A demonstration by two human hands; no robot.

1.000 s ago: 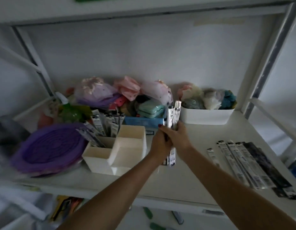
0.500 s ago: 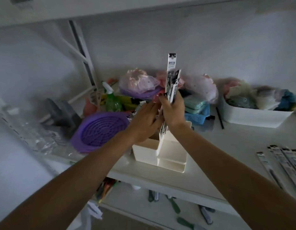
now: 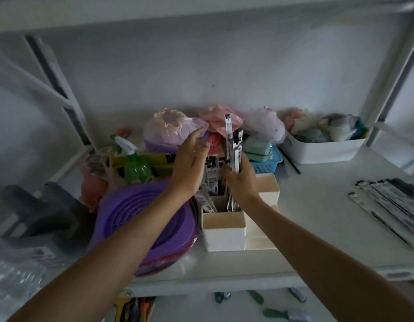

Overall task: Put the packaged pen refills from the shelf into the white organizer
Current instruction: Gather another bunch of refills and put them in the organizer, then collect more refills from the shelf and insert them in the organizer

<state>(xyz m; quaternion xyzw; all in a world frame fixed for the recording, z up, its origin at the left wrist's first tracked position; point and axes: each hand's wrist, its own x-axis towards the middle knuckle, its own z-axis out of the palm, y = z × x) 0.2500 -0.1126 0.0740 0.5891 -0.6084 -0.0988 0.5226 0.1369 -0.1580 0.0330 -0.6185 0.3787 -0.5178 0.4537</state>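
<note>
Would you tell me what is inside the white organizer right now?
The white organizer holds upright refill packs; the right hand lowers more. Hands hide the compartment bottoms.

A purple round basket [image 3: 152, 231] sits at the shelf's left front, with a green spray bottle [image 3: 134, 163] upright behind it. Along the back wall lie bagged soft items in pink and lilac [image 3: 175, 131]. A blue mesh basket [image 3: 267, 162] holds green blocks, perhaps sponges [image 3: 257, 147]. At back right, a white bin [image 3: 324, 152] is heaped with crumpled cloths. A dark grey object [image 3: 41, 210] at far left is blurred.
</note>
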